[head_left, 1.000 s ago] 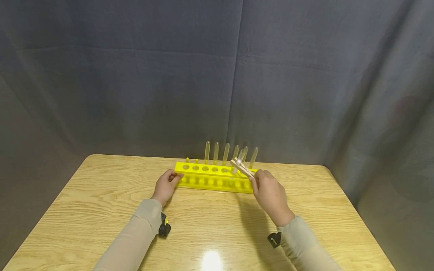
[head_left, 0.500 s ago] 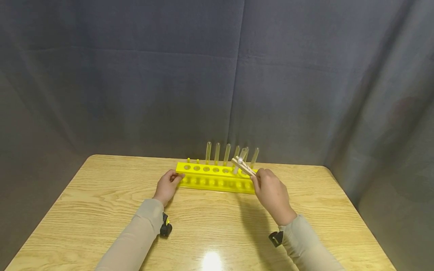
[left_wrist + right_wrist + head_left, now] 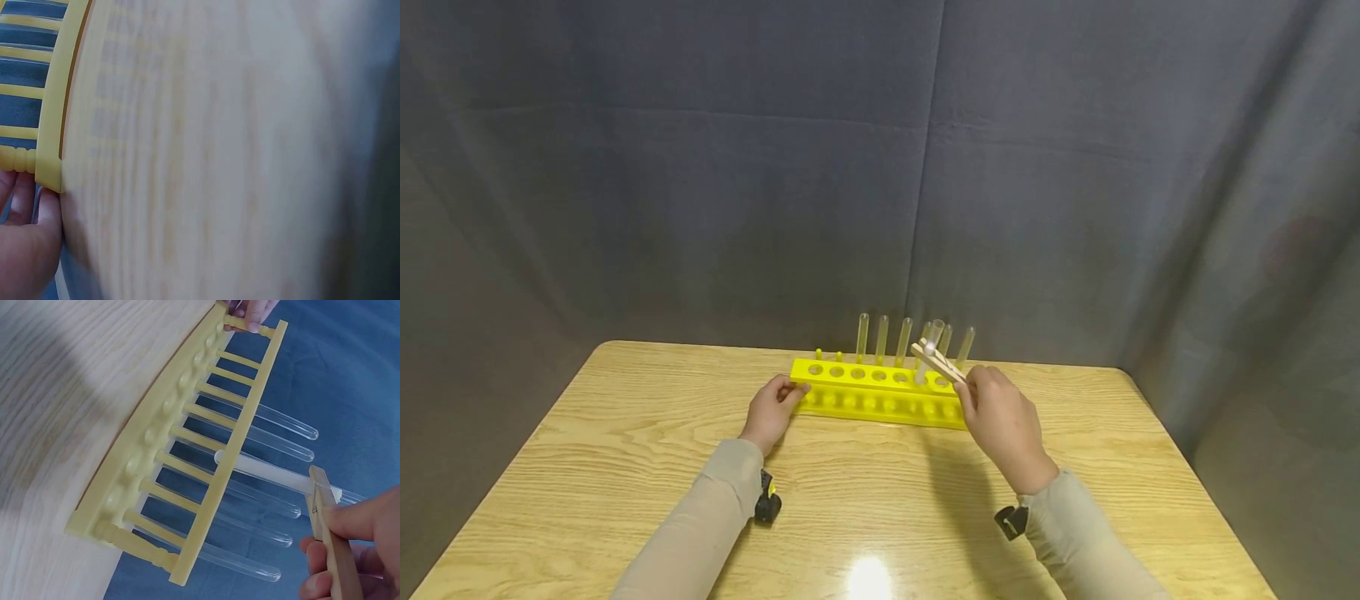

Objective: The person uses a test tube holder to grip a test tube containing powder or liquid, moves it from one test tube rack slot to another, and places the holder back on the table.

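While the left hand point(image 3: 769, 412) pinches the left end of the yellow rack point(image 3: 877, 386), the right hand point(image 3: 1006, 425) grips a wooden clamp point(image 3: 340, 565) fastened around a partly white tube point(image 3: 275, 474). Its lower end sits at a rack hole; clear tubes point(image 3: 862, 337) stand behind.

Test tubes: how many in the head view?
7: six tubes on pegs along the far side of the yellow rack; one tube in the wooden clamp, partly covering another.

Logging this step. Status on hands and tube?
Left hand holds rack end. Right hand grips wooden clamp pinching tube. Tube tilted, lower end at rack hole. Six more tubes behind.
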The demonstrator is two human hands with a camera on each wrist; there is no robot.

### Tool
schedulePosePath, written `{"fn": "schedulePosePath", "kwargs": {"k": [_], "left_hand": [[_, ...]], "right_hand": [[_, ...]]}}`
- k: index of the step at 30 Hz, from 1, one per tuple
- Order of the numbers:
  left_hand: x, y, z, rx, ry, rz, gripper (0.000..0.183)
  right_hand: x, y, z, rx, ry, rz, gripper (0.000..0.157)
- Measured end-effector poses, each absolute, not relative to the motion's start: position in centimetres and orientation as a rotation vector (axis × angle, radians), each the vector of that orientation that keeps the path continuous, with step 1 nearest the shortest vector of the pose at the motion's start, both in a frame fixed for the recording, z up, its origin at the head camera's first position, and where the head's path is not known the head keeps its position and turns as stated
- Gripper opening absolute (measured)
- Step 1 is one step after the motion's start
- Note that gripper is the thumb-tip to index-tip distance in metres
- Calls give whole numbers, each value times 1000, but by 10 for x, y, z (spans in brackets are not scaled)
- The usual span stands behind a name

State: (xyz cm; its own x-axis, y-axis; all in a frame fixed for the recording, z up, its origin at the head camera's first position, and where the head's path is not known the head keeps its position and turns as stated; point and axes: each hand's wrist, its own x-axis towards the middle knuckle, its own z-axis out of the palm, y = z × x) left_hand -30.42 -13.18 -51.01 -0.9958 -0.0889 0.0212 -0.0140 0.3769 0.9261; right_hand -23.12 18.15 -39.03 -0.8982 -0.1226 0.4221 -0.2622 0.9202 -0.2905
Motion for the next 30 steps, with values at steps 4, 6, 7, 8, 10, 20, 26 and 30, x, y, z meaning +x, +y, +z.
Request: {"fn": "schedulePosePath", "kwargs": {"k": [4, 6, 7, 8, 10, 20, 26, 30], "left_hand": [[-304, -132, -510, 98, -2555, -1711, 22], [-304, -132, -510, 95, -2556, -1708, 22], [-304, -132, -510, 93, -2557, -1705, 22], [-304, -132, -510, 90, -2559, -1703, 22], [-304, -132, -511, 82, -2561, -1699, 23], [-302, -132, -509, 63, -2569, -1688, 22], [-301, -133, -510, 58, -2568, -1678, 22], [-301, -133, -510, 60, -2569, -1683, 22]], "right_hand": [[-231, 180, -388, 285, -2666, 477, 18], [-231, 179, -387, 290, -2653, 477, 18], [-231, 179, -386, 294, -2646, 478, 17], [-231, 178, -386, 296, -2640, 478, 17], [-231, 177, -385, 302, -2627, 477, 17], [-230, 174, -385, 325, -2562, 480, 18], [-231, 173, -387, 311, -2546, 500, 19], [-230, 172, -388, 325, -2532, 509, 18]]}}
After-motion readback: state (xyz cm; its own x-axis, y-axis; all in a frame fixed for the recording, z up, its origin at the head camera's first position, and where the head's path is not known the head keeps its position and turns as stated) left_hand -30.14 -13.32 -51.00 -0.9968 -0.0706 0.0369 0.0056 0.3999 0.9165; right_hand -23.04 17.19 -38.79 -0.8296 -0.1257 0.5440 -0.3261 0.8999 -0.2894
